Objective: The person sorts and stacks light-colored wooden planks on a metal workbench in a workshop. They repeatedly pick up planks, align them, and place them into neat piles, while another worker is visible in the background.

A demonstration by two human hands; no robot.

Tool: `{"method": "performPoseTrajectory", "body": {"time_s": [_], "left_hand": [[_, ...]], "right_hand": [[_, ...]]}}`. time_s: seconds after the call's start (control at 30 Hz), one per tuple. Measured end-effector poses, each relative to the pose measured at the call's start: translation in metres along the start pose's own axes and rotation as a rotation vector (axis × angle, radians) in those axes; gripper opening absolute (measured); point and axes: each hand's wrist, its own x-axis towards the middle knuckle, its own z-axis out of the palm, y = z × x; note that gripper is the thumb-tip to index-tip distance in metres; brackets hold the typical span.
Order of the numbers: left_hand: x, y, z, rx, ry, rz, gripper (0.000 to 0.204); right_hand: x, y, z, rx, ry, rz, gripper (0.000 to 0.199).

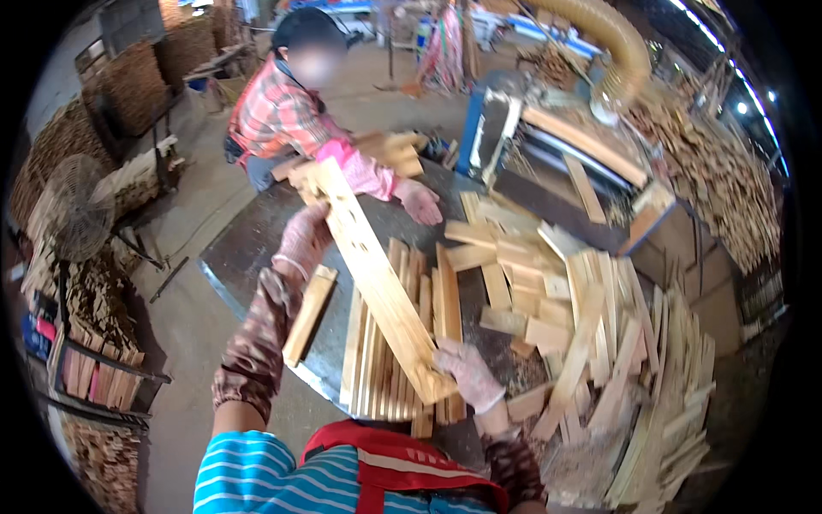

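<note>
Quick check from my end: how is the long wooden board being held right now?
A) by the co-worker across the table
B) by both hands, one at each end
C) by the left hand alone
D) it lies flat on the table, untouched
B: the left hand grips the far end of the long wooden board and the right hand grips the near end, lifting it above the row of slats on the table.

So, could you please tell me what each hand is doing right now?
Left hand: closed on the far end of the long plank.
Right hand: closed on its near end.
</note>
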Motion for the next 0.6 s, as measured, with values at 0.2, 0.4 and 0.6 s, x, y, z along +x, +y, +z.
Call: {"method": "performPoseTrajectory", "body": {"time_s": [0.2, 0.4, 0.6], "left_hand": [[0.055, -0.031, -0.014, 0.03, 0.116, -0.093, 0.024], [0.074, -0.057, -0.025, 0.024, 0.143, -0.156, 0.021], [0.09, -0.089, -0.022, 0.048, 0.106, -0.273, 0.023]], "right_hand": [[0.007, 0.002, -0.042, 0.009, -0.036, 0.007, 0.041], [-0.003, -0.034, -0.014, 0.338, 0.035, 0.143, 0.039], [0.014, -0.01, -0.027, -0.099, 0.02, 0.034, 0.058]]}}
